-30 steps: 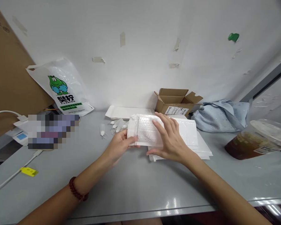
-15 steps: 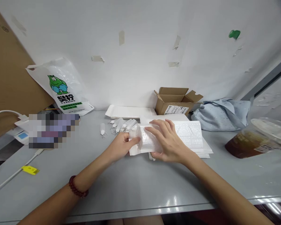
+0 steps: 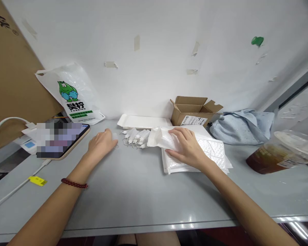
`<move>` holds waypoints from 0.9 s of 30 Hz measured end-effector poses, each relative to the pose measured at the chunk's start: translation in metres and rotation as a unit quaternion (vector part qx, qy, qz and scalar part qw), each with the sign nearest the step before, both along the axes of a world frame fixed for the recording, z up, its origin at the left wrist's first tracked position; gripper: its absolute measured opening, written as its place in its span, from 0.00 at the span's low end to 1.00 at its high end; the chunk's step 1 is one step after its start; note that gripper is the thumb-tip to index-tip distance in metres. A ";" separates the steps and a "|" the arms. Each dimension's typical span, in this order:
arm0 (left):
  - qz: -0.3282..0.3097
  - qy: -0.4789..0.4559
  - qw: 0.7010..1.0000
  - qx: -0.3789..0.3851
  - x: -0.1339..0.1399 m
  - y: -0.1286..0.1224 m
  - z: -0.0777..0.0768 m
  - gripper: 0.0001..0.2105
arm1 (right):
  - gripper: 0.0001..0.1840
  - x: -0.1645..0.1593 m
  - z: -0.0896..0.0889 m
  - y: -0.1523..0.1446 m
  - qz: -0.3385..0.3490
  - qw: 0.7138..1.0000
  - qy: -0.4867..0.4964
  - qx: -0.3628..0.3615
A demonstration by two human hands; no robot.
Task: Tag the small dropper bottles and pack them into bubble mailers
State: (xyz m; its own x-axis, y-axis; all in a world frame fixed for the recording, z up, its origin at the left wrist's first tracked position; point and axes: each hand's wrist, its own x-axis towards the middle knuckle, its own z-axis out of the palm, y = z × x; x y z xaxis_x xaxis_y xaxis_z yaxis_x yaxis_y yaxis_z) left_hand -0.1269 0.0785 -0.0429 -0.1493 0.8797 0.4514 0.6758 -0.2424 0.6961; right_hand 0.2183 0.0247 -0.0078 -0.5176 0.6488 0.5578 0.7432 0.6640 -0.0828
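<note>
My left hand (image 3: 100, 145) is closed at a small translucent plastic bottle (image 3: 115, 137), its thumb against the bottle's near side; the other fingertips are hidden. A cluster of similar small bottles (image 3: 136, 137), with thin loops at their tips, lies to its right. My right hand (image 3: 186, 145) is curled around a white bubble mailer (image 3: 157, 137), whose end points left toward the cluster. Beneath that hand lies a stack of white bubble mailers (image 3: 213, 153) on the grey table.
Behind the bottles lies a flat white envelope (image 3: 143, 121), beside an open cardboard box (image 3: 188, 114). On the right are a bunched blue cloth (image 3: 242, 126) and a plastic drink cup (image 3: 269, 153). A phone (image 3: 72, 138), a cable (image 3: 17, 193) and a printed white bag (image 3: 74, 92) are at left.
My left hand has let go of the mailer and moved left to the single bottle. My right hand keeps the mailer, whose left end is now raised and further back.
</note>
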 end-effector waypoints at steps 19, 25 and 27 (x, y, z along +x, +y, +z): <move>-0.257 -0.049 0.964 -0.057 0.109 -0.065 0.037 0.10 | 0.30 -0.007 0.002 -0.008 0.052 0.996 0.021 -0.063; -0.269 -0.096 0.954 -0.091 0.104 -0.066 0.045 0.15 | 0.28 -0.006 0.002 -0.007 0.048 0.996 0.035 -0.073; -0.225 -0.133 0.961 -0.086 0.096 -0.061 0.050 0.12 | 0.28 -0.005 0.003 -0.006 0.036 0.996 0.043 -0.076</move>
